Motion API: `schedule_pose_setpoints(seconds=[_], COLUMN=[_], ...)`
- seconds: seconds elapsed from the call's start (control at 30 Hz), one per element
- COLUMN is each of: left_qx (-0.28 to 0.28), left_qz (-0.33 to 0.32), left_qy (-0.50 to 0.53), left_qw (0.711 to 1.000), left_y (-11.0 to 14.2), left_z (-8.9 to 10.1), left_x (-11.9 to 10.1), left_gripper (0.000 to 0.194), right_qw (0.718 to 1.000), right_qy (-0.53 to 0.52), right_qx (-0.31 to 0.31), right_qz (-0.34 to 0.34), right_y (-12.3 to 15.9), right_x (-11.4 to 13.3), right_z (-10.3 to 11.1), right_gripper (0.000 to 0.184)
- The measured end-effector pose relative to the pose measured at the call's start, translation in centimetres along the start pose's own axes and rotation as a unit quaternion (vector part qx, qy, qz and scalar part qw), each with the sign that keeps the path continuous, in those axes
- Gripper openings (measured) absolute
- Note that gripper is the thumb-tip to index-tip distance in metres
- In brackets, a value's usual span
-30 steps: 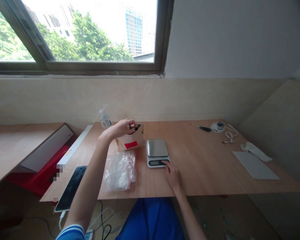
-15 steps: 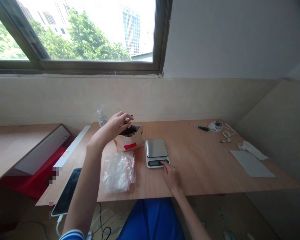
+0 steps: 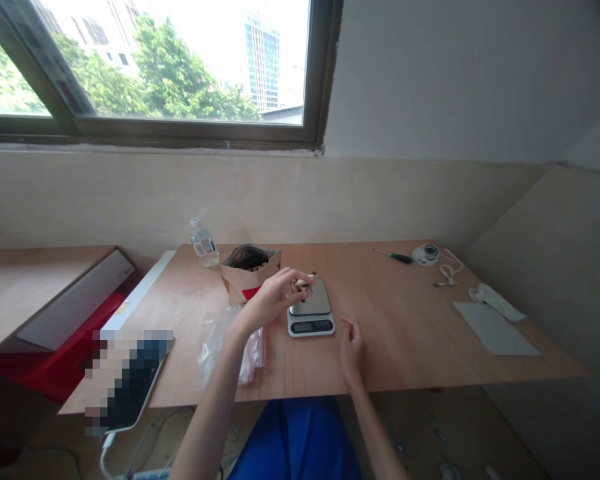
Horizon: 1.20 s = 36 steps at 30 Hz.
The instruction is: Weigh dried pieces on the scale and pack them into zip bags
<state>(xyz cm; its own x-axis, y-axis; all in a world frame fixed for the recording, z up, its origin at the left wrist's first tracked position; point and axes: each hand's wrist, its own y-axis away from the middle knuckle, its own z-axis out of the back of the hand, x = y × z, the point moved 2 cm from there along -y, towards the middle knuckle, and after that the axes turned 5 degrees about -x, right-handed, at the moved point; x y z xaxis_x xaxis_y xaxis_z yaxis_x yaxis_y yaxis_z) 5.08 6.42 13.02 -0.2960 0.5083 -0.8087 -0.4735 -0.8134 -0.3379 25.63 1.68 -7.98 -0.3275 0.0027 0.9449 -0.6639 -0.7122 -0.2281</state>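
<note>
My left hand (image 3: 279, 293) hovers over the left edge of the small digital scale (image 3: 311, 312), its fingers pinched on a few small pale and dark pieces that I cannot name. Behind the hand stands an open brown paper pouch (image 3: 247, 270) with a red label, dark contents showing at its mouth. My right hand (image 3: 353, 345) rests on the wooden table (image 3: 395, 320) just right of the scale, fingers loosely curled, holding nothing. Clear zip bags (image 3: 250, 343) with red seals lie under my left forearm.
A small water bottle (image 3: 201, 243) stands behind the pouch. At the far right lie a screwdriver (image 3: 393, 256), a round white device (image 3: 426, 253) with a cable, a white cloth (image 3: 494, 299) and a grey sheet (image 3: 495, 328). A dark tablet (image 3: 135, 383) overhangs the left front edge.
My left hand came out of the pouch and moved right and toward me, over the scale, carrying small pieces. My right hand drew back from the scale's buttons to the table.
</note>
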Motion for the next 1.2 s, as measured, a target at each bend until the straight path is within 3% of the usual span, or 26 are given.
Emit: schedule_pose_setpoints(seconds=[0.13,0.3,0.53,0.73,0.93,1.03,1.2], left_qx=[-0.03,-0.022,-0.053,-0.088,-0.102,-0.13,-0.22], left_qz=[0.027,0.087,0.112,0.119,0.179,0.162,0.105], left_qy=[0.082,0.13,0.134,0.143,0.166,0.163,0.043], left_qw=[0.996,0.987,0.983,0.979,0.964,0.965,0.969], left_y=[1.9,3.9,5.2,6.0,6.7,6.2,3.1], left_z=[-4.5,-10.1,-14.3,-15.8,-16.8,-16.0,-12.1], left_x=[3.1,5.9,6.8,6.7,7.3,7.5,9.0], left_gripper=[0.024,0.025,0.021,0.028,0.032,0.029,0.023], right_qw=[1.0,0.994,0.98,0.978,0.977,0.976,0.978], right_qy=[-0.023,-0.071,-0.111,-0.157,-0.194,-0.186,-0.166], right_qx=[-0.002,0.078,0.158,0.141,0.004,-0.019,-0.029], right_qz=[-0.009,0.003,0.053,0.0,-0.087,-0.109,-0.12], right_y=[0.2,0.8,0.9,0.8,0.3,0.1,-0.1], right_x=[0.2,0.5,1.5,1.1,0.2,-0.1,-0.5], right_z=[-0.1,-0.4,0.0,0.1,0.4,0.3,0.0], right_gripper=[0.038,0.047,0.037,0.028,0.027,0.03,0.04])
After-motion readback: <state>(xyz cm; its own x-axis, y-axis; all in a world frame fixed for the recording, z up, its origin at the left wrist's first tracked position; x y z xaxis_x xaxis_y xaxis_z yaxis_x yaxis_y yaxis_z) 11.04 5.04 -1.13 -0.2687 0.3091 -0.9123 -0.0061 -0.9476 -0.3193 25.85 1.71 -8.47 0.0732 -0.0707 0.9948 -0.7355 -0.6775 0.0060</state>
